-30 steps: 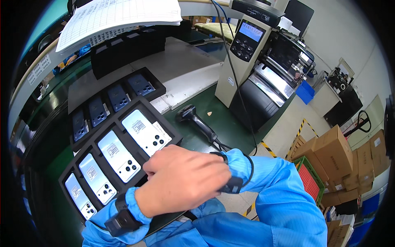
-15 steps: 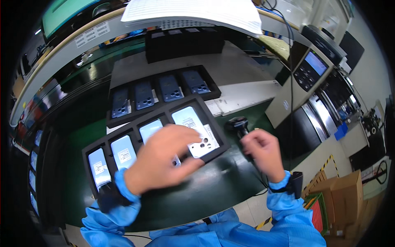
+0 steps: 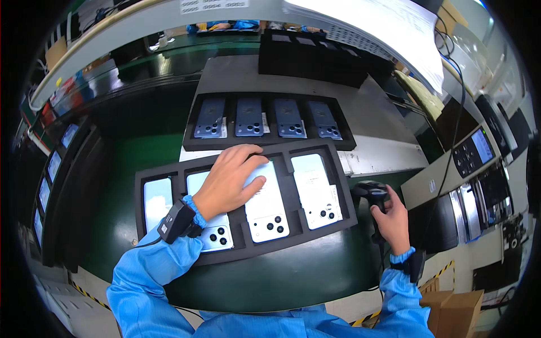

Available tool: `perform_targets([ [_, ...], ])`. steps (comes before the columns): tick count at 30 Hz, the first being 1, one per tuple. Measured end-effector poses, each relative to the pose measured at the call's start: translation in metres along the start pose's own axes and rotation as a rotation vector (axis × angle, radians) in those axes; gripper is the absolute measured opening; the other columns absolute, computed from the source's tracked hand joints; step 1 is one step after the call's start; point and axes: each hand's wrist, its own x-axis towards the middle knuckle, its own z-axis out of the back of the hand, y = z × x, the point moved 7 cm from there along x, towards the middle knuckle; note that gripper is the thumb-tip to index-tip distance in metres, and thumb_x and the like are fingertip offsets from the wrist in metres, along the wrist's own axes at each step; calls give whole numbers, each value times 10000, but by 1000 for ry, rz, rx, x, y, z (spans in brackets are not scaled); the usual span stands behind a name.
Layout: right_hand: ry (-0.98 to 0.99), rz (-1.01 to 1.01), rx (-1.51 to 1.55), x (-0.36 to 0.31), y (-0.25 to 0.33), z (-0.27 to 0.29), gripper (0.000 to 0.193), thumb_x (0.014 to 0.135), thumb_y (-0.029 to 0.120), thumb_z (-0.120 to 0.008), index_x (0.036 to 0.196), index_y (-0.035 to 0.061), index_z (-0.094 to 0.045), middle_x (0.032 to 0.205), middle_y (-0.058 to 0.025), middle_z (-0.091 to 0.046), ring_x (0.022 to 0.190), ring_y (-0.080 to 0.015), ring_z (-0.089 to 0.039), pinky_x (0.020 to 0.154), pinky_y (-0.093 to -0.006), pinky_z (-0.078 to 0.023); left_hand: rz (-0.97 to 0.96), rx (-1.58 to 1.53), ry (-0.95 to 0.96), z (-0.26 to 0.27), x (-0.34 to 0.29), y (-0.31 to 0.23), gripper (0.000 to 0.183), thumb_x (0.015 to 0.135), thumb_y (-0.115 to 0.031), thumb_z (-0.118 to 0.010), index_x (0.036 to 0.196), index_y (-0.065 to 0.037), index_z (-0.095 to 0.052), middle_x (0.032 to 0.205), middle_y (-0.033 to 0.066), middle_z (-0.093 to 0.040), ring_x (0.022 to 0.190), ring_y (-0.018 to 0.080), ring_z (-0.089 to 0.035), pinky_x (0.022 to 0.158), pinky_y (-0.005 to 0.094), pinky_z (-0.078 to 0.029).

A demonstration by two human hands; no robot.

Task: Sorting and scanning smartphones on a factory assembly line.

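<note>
In front of me a black foam tray [image 3: 345,197] holds a row of pale phones lying camera side up, each in its own slot. Over the middle of it is my left hand [image 3: 228,180], its thumb apart from its bent fingers. Those fingers reach the top end of a white-backed phone [image 3: 267,203], and the hand partly covers a light blue phone [image 3: 217,234]. The rightmost phone [image 3: 314,188] has a white label beside it. To the right of the tray, my right hand [image 3: 394,222] is wrapped round a black handheld barcode scanner [image 3: 372,190].
Behind lies a second black tray [image 3: 265,141] with dark blue phones. Dark trays [image 3: 315,62] are stacked farther back. More phones stand in a tray at the left [image 3: 73,186]. A machine with a small screen [image 3: 473,152] is at right; papers [image 3: 383,34] hang overhead.
My view has turned left, so the scene sits farther right. My left hand has moved from the rightmost phones toward the tray's middle. My right hand stays at the scanner.
</note>
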Motion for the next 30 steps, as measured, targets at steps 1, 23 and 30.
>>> perform_targets([
  [1,-20,-12,65,-4,4,5,683,787,152,-731,1407,7,-485,769,-90,-626,625,-159,-618,605,-314,-506,3,-11,19,-2,-1,-1,362,856,-228,-651,1167,-47,-612,1294,166,-544,1238,360,-487,1066,453,-368],
  [23,369,581,40,-69,193,-47,869,771,98,-710,1508,222,-268,831,-196,-671,804,-400,-674,729,-482,-534,-401,-452,327,-29,30,-259,408,790,-274,-758,1075,-50,-571,965,88,-626,909,276,-625,794,403,-490],
  [30,317,215,201,-55,176,-44,810,777,98,-756,1448,142,-306,984,-219,-704,913,-407,-695,828,-423,-542,-538,-434,-5,15,5,-237,536,704,-232,-798,1171,-59,-600,1113,111,-615,1029,308,-624,855,402,-507],
])
